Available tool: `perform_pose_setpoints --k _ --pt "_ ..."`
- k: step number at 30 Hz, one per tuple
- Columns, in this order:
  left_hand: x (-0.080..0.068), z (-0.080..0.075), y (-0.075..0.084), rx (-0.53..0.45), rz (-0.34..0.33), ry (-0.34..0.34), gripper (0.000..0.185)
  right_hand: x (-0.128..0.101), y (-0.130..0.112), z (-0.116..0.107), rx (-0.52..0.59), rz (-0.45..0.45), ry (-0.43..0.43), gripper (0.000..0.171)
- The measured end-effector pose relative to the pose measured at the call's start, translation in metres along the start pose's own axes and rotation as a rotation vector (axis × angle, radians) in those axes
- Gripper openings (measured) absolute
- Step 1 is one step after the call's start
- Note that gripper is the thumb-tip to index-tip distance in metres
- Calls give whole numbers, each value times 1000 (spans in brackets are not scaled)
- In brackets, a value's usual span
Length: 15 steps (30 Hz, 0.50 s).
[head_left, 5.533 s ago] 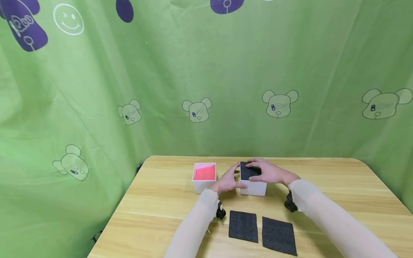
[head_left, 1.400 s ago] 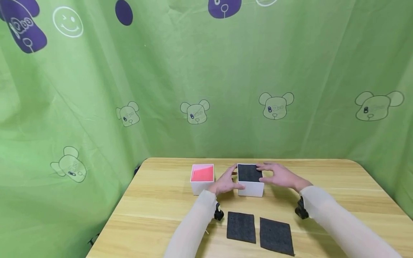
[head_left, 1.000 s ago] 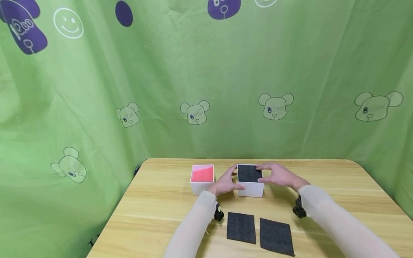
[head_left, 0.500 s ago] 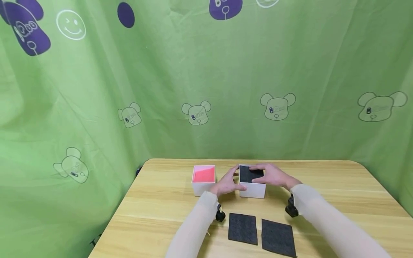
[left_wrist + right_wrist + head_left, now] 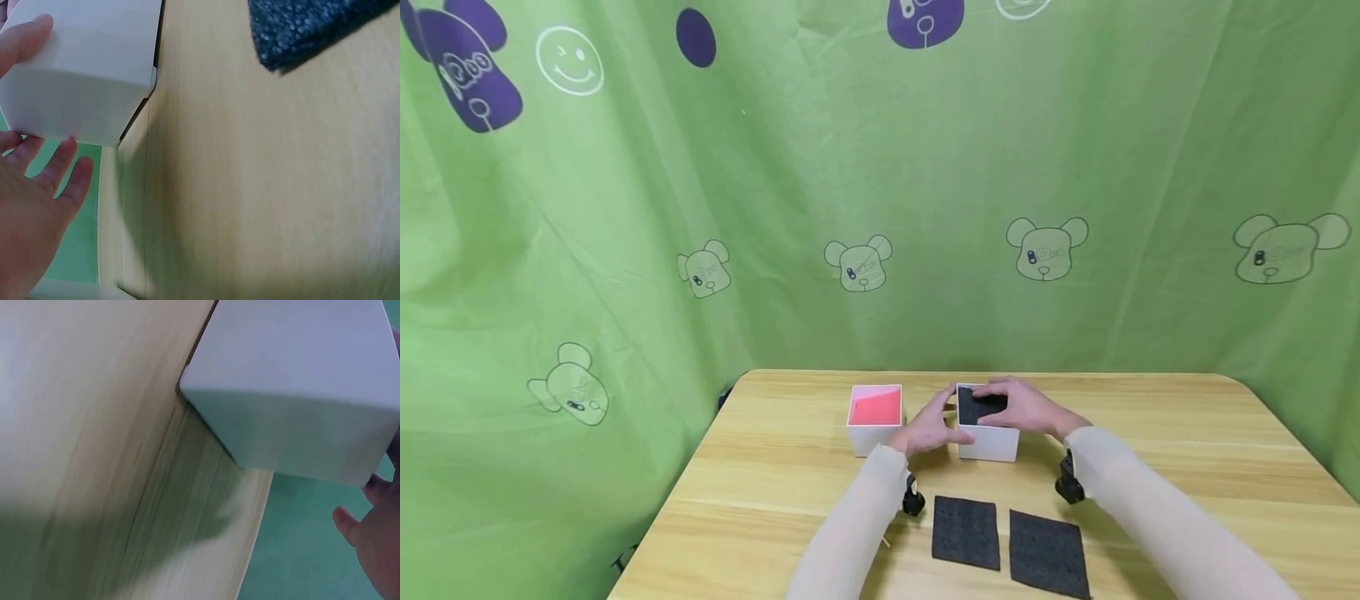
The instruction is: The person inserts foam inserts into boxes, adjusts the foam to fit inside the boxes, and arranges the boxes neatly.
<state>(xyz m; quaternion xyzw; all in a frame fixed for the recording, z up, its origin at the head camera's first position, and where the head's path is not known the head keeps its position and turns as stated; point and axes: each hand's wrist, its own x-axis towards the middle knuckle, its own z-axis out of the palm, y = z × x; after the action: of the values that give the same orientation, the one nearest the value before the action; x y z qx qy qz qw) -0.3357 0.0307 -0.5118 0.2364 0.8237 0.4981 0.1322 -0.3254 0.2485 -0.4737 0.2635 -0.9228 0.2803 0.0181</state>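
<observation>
From here I see the black pad [image 5: 967, 408] in the mouth of the white box [image 5: 988, 443], too covered for me to read any long axis. The right hand [image 5: 1030, 408] is nearer, arching over it from three o'clock; I can't tell whether its fingers press or pinch. At nine o'clock the left hand [image 5: 927, 427] grips the box's corner, thumb on the front face. Toward six, a loose black sheet [image 5: 966, 533] lies on the surface [image 5: 775, 467].

Head camera faces forward, down — closer wrist views share the white box [image 5: 94, 56].
</observation>
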Motion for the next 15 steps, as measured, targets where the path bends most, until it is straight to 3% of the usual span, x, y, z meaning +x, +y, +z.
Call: perform_pose_setpoints --k 15 --pt "-3 1 2 -20 -1 13 103 -23 10 -24 8 67 -23 61"
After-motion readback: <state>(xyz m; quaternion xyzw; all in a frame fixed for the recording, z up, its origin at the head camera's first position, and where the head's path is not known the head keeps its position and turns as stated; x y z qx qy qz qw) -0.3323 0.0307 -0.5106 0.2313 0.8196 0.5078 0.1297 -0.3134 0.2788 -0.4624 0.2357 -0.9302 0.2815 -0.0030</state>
